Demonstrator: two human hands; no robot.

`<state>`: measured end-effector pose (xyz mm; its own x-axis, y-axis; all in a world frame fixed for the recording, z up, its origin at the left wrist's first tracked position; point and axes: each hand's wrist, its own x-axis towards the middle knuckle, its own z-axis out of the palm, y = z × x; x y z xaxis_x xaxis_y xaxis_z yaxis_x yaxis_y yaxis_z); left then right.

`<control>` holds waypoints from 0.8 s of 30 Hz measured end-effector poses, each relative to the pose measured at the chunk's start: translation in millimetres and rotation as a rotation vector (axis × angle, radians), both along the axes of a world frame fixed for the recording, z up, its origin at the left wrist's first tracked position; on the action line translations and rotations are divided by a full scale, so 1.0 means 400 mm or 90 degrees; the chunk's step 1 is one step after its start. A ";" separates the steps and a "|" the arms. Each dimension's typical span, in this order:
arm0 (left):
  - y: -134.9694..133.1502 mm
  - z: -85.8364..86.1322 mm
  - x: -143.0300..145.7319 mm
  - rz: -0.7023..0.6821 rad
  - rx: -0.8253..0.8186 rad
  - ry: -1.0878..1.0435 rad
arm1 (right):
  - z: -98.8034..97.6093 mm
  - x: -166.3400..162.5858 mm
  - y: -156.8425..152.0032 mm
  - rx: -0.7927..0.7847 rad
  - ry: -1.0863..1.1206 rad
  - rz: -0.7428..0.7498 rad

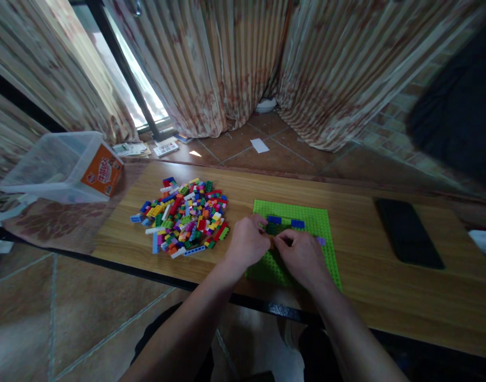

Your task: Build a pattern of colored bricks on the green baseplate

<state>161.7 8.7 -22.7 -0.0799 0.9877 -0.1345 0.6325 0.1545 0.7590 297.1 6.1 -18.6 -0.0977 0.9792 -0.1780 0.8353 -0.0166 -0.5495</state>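
A light green baseplate (312,215) lies flat on the wooden table (358,276). Two blue bricks (285,221) stand on it near its far edge, and a pale purple brick (321,240) pokes out beside my right hand. Both my hands meet over the middle of the plate. My left hand (246,245) is closed, its fingertips pinched on a dark green brick (271,229). My right hand (302,257) is closed too, its fingers pressed at the same brick. A heap of several mixed coloured bricks (185,216) lies to the left of the plate.
A clear plastic tub (55,167) with an orange label stands at the table's far left on a patterned cloth. A black phone (408,231) lies on the right. Striped curtains hang behind, with papers on the tiled floor.
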 end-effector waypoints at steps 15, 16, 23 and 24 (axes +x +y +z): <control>-0.027 0.033 -0.038 -0.099 -0.065 -0.030 | 0.031 0.049 0.006 -0.048 0.090 0.099; -0.031 0.035 -0.038 -0.106 -0.067 -0.029 | 0.032 0.049 0.006 -0.048 0.092 0.100; -0.039 0.033 -0.019 -0.094 -0.058 -0.019 | 0.030 0.040 0.003 -0.039 0.070 0.114; -0.038 0.030 -0.018 -0.090 -0.059 -0.019 | 0.028 0.039 0.003 -0.037 0.065 0.114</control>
